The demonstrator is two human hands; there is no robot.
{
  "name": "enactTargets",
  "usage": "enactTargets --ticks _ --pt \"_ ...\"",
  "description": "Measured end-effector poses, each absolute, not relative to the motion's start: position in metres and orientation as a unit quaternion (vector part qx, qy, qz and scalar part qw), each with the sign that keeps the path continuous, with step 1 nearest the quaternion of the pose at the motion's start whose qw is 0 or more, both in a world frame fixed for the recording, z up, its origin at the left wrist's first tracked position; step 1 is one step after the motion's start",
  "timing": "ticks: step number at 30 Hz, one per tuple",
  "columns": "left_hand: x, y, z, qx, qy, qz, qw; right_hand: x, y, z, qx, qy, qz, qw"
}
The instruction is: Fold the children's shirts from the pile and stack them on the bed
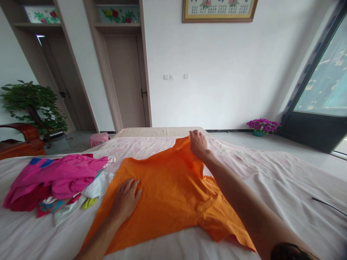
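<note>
An orange T-shirt is spread across the bed in front of me, one sleeve lying toward the lower right. My left hand rests flat on the left part of the cloth, fingers stretched out. Farther off, my right hand is closed on the shirt's far upper edge and pulls that part up into a raised fold. Creases run through the fabric near the lower right sleeve.
A heap of pink, red and white clothes lies on the pale bed sheet at the left. A black cable crosses the sheet at right. Beyond the bed are a pink stool and a pot of purple flowers.
</note>
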State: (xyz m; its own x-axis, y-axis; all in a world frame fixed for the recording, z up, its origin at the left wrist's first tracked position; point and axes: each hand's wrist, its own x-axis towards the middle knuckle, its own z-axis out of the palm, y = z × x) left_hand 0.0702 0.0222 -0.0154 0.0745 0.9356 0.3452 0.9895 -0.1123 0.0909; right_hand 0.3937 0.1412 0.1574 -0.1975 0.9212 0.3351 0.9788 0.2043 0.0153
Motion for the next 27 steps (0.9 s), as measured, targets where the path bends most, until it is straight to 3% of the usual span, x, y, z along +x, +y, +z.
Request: enactTargets --ticks 3,9,13,19,22,27 --pt "0.07 0.023 -0.016 -0.729 -0.66 -0.164 0.082 0.416 0.143 0.152 -0.629 -0.753 -0.116 0.155" --pt "0.071 0.022 -0.015 -0.727 -0.659 -0.167 0.095 0.442 0.087 0.093 -0.589 -0.791 0.01 0.169" --pt "0.07 0.022 -0.016 -0.73 -0.655 -0.174 0.093 0.466 0.044 0.079 -0.576 -0.792 0.09 0.184" --pt "0.069 0.022 -0.018 -0.734 -0.648 -0.181 0.092 0.513 -0.026 0.097 -0.471 -0.813 0.334 0.076" --pt "0.067 0.022 -0.017 -0.741 -0.642 -0.182 0.077 0.523 -0.062 0.103 -0.447 -0.841 0.304 0.029" --pt "0.058 0.013 -0.014 -0.768 -0.613 -0.185 0.034 0.515 -0.085 0.086 -0.454 -0.873 0.152 0.089"
